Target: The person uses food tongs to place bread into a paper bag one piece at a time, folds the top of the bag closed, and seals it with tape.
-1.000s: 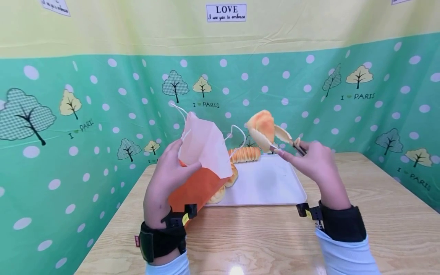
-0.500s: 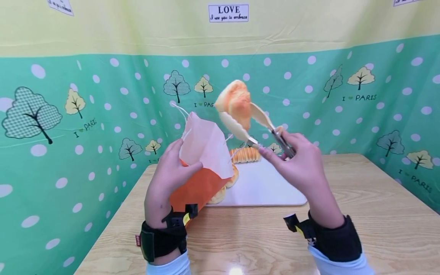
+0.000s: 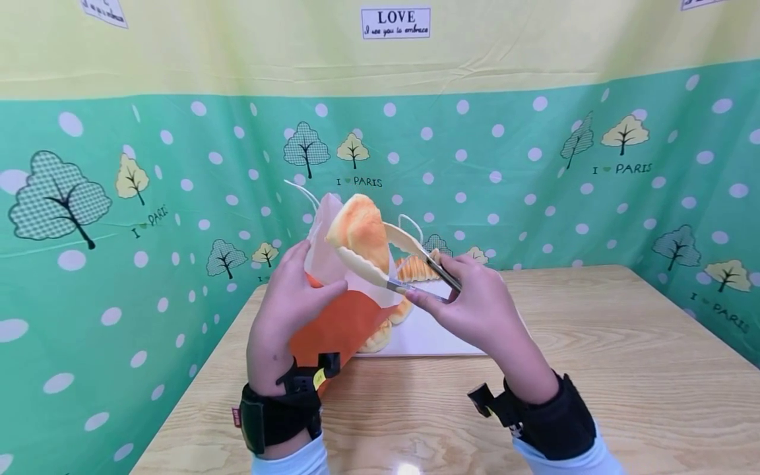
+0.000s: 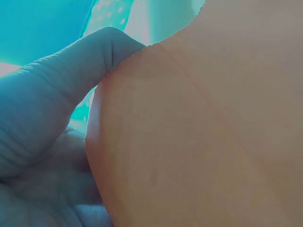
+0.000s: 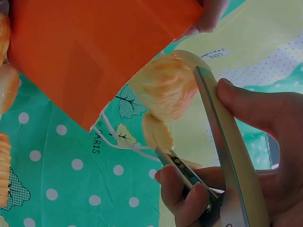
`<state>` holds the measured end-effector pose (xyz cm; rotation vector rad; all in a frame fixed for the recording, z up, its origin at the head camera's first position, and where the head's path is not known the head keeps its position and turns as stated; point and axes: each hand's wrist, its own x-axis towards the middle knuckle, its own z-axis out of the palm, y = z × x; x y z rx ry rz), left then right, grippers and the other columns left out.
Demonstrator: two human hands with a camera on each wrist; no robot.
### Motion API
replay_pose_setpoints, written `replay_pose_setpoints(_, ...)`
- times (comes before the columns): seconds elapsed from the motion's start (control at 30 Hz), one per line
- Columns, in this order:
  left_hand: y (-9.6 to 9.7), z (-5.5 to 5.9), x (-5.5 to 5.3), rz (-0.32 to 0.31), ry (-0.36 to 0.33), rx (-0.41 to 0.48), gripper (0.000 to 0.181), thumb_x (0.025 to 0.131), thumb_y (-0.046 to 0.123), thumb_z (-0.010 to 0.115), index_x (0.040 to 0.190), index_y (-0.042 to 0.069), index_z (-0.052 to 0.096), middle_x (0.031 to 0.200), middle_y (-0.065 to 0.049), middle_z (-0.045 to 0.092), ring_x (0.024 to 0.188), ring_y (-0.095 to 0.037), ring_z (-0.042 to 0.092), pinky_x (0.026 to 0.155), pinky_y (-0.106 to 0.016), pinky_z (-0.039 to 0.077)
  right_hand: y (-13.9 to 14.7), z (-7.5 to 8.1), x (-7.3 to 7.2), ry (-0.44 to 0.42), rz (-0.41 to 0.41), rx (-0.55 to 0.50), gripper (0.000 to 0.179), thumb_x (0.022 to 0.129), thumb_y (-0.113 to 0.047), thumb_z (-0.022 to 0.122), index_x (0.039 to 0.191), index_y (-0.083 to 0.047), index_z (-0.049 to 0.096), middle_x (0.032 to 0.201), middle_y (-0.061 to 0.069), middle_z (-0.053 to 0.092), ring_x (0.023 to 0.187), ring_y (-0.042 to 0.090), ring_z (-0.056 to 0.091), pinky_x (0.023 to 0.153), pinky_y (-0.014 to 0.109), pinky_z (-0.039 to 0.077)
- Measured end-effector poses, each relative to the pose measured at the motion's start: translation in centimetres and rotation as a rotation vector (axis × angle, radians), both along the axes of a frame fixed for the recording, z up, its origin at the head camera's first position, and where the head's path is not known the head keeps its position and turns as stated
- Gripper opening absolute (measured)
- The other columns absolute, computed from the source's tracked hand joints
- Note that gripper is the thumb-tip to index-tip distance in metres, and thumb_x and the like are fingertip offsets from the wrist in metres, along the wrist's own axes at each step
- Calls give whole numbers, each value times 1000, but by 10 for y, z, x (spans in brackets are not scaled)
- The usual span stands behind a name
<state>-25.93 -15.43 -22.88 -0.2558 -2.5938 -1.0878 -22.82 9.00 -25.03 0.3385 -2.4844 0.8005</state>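
My left hand (image 3: 287, 297) holds an orange paper bag (image 3: 335, 323) by its side near the mouth, thumb at the rim. The bag leans with its pale inside facing up, and white string handles stand out from it. In the left wrist view the thumb lies along the edge of the bag (image 4: 199, 132). My right hand (image 3: 481, 303) grips metal tongs (image 3: 415, 291) with cream scalloped tips. Between those tips sits a golden bread piece (image 3: 359, 231), overlapping the bag's mouth in the head view. The right wrist view has the bread (image 5: 165, 87) close beside the bag's rim.
Behind the bag lies a white tray (image 3: 427, 333) on the wooden table (image 3: 594, 369). It bears a ridged bread loaf (image 3: 414, 268) and round buns (image 3: 375, 338), partly hidden by the bag. A patterned green and yellow cloth (image 3: 505, 132) hangs around the table.
My right hand has carried the tongs and bread leftward, first rising, then lowering to the bag's mouth. My left hand and the bag have stayed nearly in place.
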Motion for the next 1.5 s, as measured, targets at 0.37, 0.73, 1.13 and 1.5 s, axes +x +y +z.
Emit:
replay_pose_setpoints(0.37,-1,-1,0,-13,4,-6,83,77,30,69,145,7,29,150,-18,30,114,-34,42,91,-54,50,-2,-7,-7,13,38,37,46,71,-53,70,98,-16,67,76,4,56,55,14,48,49,32,42)
replay_pose_setpoints(0.73,1,-1,1,-20,-20,0,84,76,29,68,146,7,26,150,-16,29,115,-33,42,90,-53,51,-3,-10,-7,13,58,40,38,70,-49,73,90,-17,65,73,3,53,53,12,48,49,31,42)
replay_pose_setpoints(1.13,1,0,2,-29,-24,-3,86,77,30,67,146,4,24,152,-17,27,106,-33,50,90,-51,52,-4,-12,-6,-5,74,46,40,70,-50,72,89,-16,64,73,3,52,57,15,46,52,32,41)
replay_pose_setpoints(1.5,-2,-3,1,25,-39,-28,86,78,28,64,147,2,20,155,-18,21,61,-22,48,70,-35,47,1,-8,-7,11,43,65,54,71,-54,70,101,-10,65,76,7,54,52,13,48,51,32,44)
